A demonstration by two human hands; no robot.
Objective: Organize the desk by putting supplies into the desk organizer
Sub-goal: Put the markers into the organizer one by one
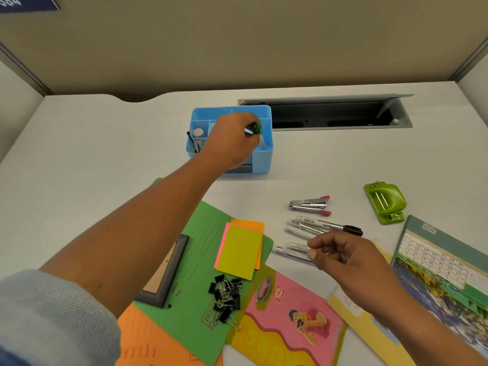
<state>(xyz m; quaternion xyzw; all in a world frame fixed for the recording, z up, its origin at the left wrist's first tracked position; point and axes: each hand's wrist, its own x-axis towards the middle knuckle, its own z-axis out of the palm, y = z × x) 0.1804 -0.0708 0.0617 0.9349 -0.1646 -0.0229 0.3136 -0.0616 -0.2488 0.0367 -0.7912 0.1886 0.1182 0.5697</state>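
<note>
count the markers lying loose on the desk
5 markers: three fanned below the stapler, top one black-capped; two by the right hand, which may hide more.

I read "384" on the blue sign [26,2] in the upper left of the frame. At lower centre the pink notebook [290,313] says "Jolly Time". The green folder [195,260] shows "DEL", the rest hidden. The print on the calendar [435,249] is too small for me to read.
</note>
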